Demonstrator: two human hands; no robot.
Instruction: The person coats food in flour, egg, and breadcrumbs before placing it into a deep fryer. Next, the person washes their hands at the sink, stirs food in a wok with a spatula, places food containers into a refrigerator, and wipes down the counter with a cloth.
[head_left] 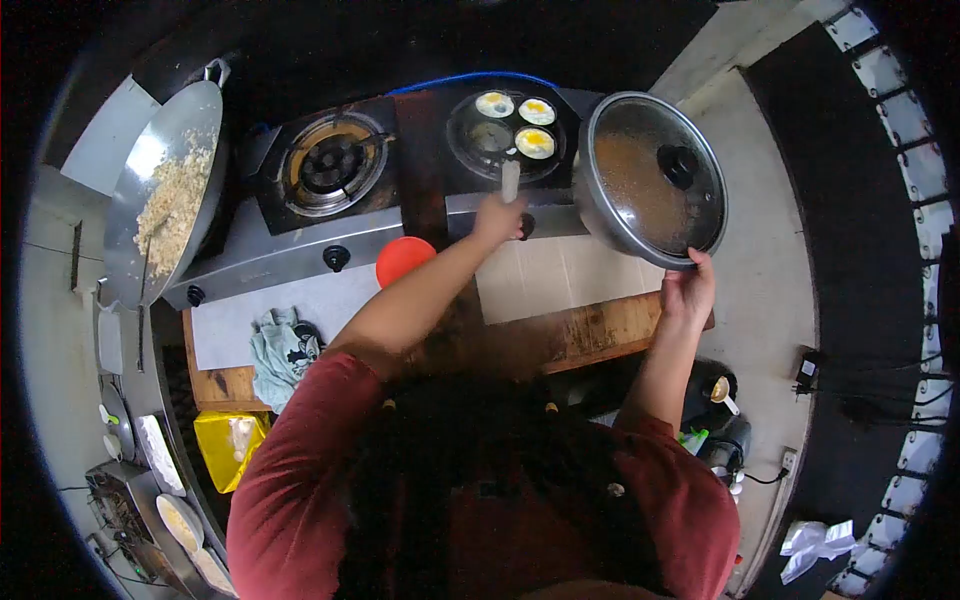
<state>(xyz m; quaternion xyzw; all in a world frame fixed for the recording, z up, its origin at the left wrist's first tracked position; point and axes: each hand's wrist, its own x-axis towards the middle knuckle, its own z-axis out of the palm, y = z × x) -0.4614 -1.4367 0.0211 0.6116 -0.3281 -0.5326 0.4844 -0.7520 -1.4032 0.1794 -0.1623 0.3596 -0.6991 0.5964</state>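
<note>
My left hand (497,222) is closed around the near end of the pale handle (511,182) of a dark egg pan (462,130) on the right burner. In the pan's round hollows lie three eggs (536,142) with whites and yellow yolks; one hollow (491,137) has no egg. A black stove knob (527,226) shows right beside these fingers. With its thumb on the rim, my right hand (688,285) grips the near edge of a metal pot (610,215). A steamed glass lid (645,185) with a black knob covers the pot, brownish contents showing through.
A large wok (212,110) of fried rice (175,205) with a long-handled utensil stands at the left. Beside it is a bare burner (333,165). A red-orange round item (404,262), a cloth (284,345) and a yellow bag (228,448) lie nearer. A wall (770,250) bounds the right.
</note>
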